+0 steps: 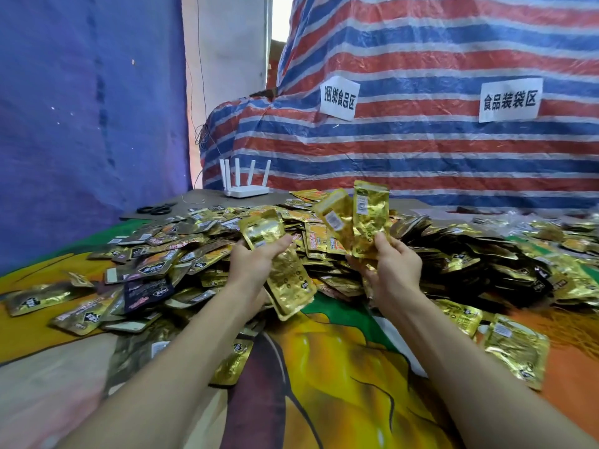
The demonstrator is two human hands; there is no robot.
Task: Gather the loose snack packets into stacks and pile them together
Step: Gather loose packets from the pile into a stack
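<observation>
Item: loose snack packets (pixel 181 251), gold foil, heaped across the far half of the tabletop (pixel 350 377) with strays nearer you. Your left grip (pixel 256 259) is curled round a small stack (pixel 290 283) with one more packet standing above the thumb, and your right grip (pixel 393 265) pinches a fan of packets (pixel 363 218) by their lower ends, both held above the heap. Handling, as a judgement: square the fan first (tap its lower edges level on the tabletop), turn all faces one way, then lay it onto the small stack with your thumb pressed flat, since the foil looks slippery and an uneven stack may slide apart.
</observation>
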